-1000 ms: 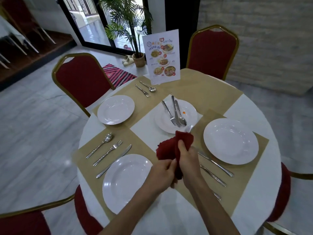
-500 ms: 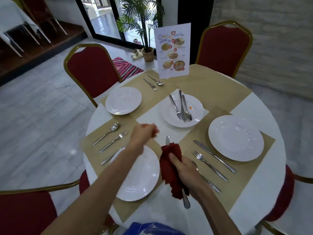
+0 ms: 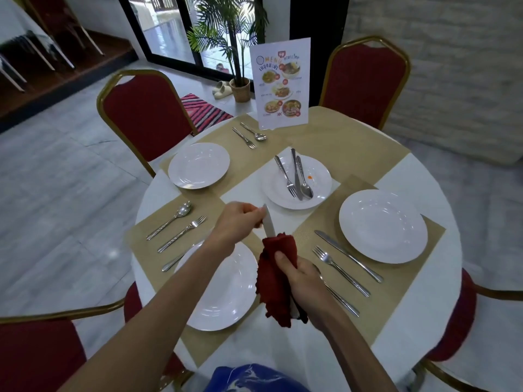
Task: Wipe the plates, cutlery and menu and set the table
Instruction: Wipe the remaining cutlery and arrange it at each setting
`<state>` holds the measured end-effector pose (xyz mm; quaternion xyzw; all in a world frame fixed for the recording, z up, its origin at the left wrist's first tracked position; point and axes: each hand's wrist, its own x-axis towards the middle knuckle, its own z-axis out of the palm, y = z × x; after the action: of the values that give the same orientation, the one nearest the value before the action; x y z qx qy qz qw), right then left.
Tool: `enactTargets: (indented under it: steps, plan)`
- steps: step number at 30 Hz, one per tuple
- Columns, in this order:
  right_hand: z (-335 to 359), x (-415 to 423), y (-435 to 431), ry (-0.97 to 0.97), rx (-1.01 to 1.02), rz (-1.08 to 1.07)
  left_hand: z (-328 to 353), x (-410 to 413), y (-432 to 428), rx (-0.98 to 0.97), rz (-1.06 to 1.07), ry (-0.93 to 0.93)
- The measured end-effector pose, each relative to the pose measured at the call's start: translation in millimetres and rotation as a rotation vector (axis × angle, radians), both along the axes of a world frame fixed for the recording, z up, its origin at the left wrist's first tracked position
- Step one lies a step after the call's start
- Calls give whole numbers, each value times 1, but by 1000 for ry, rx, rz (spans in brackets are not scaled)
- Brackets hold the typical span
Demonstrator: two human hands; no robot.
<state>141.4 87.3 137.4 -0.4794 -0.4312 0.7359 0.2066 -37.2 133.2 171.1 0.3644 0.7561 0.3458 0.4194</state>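
My right hand (image 3: 300,275) grips a dark red cloth (image 3: 276,275) wrapped round a knife (image 3: 268,222), whose blade sticks up out of the cloth. My left hand (image 3: 240,222) pinches the blade near its tip. Both hands are above the near plate (image 3: 220,290). A centre plate (image 3: 319,188) carries a fork, knife and spoon and has an orange spot. Clean white plates lie at the right (image 3: 382,224) and far left (image 3: 198,165). The menu card (image 3: 280,83) stands at the far edge.
Cutlery lies on tan placemats: a spoon (image 3: 169,220) and fork (image 3: 182,233) at left, a knife (image 3: 348,256) and fork (image 3: 339,270) at right, a small pair (image 3: 249,134) near the menu. Red chairs (image 3: 147,117) ring the round table.
My left hand let go of the cloth, swung out left, then came back and took the knife blade by its tip. The cloth slid down toward the handle in my right hand.
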Motion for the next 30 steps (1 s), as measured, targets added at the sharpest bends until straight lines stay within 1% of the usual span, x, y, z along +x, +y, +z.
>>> enactTargets:
  steps: [3, 4, 7, 8, 9, 12, 14, 16, 18, 21, 22, 23, 25, 27, 30]
  plan:
    - [5, 1, -7, 6, 16, 31, -1, -12, 12, 91, 146, 118]
    - [6, 0, -5, 13, 21, 37, -3, -9, 12, 83, 141, 150]
    - [12, -6, 9, 31, 8, -14, -16, 10, 4, -6, -54, 269]
    - [13, -8, 11, 28, 4, -26, -19, 13, 1, -19, -77, 283]
    - [15, -9, 12, 28, -2, -28, -20, 11, 1, -15, -46, 271]
    - [14, -5, 5, 23, -34, 14, -19, -8, 7, 54, 180, 195]
    - [14, -5, 5, 29, -33, 26, -15, -9, 4, 87, 269, 75]
    - [15, -10, 10, 50, -35, -19, -16, 3, -6, 62, 278, -103]
    - [17, -18, 16, 65, -34, -59, -25, 16, -21, 9, 216, -269]
    - [18, -26, 21, 19, -6, -97, -27, 25, -31, -9, 181, -520]
    - [16, -27, 22, 14, -3, -106, -26, 24, -30, 11, 181, -542]
    - [15, -28, 22, 21, -4, -109, -25, 21, -27, 37, 171, -522]
    - [15, -32, 21, 39, -9, -93, -22, 14, -20, 82, 148, -419]
    - [12, -35, 23, 53, -8, -55, -19, 7, -11, 121, 181, -362]
    - [11, -32, 28, 16, -27, 7, -18, -11, 8, 189, 342, -444]
